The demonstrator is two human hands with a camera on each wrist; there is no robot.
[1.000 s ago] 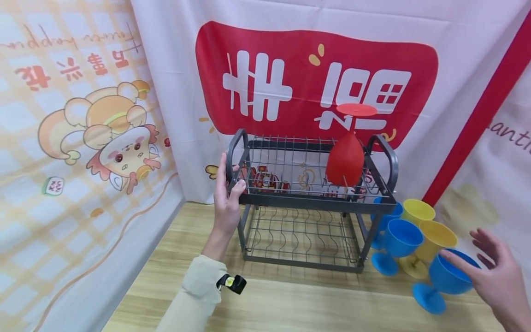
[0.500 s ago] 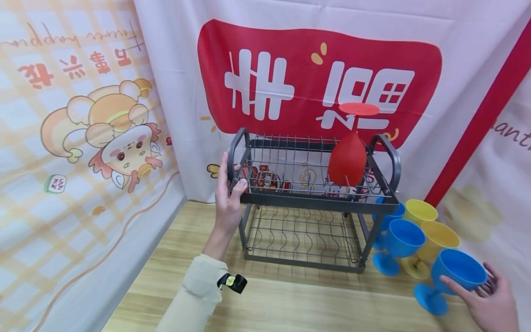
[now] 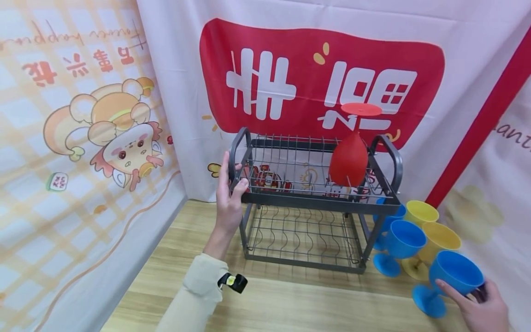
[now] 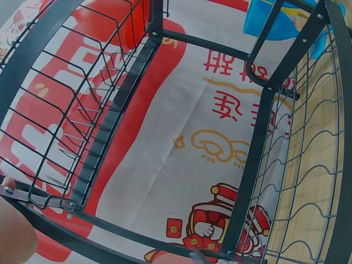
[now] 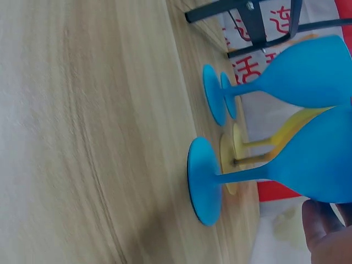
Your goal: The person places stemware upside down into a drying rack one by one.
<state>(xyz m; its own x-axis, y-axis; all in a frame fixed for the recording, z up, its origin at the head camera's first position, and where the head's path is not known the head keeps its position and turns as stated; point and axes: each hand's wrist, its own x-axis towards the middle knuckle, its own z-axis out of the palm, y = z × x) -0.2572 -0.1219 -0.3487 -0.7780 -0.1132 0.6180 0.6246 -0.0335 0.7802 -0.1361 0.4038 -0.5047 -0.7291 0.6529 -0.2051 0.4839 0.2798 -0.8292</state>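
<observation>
A dark two-tier wire dish rack (image 3: pixel 319 201) stands on the wooden table. My left hand (image 3: pixel 229 210) grips its left upper end, thumb over the front corner and fingers around the side handle. In the left wrist view, part of that thumb (image 4: pixel 15 234) shows beside the rack's frame. A red goblet (image 3: pixel 349 159) sits upside down on the upper tier, toward the right. At the lower right, my right hand (image 3: pixel 483 306) holds the bowl of the nearest blue goblet (image 3: pixel 456 272), thumb in front and fingers partly hidden behind. The right wrist view shows this goblet's round foot (image 5: pixel 203 181) close to the tabletop.
Right of the rack stand two more blue goblets, the nearer one (image 3: pixel 406 240) beside an orange-yellow goblet (image 3: pixel 440 242). A yellow goblet (image 3: pixel 421 212) is behind them. Printed cloth (image 3: pixel 178 92) hangs at the back and sides of the wooden table (image 3: pixel 290 299).
My right hand has come in from beside the nearest blue goblet and taken hold of its bowl, which now shifts slightly. The left hand keeps its grip on the rack.
</observation>
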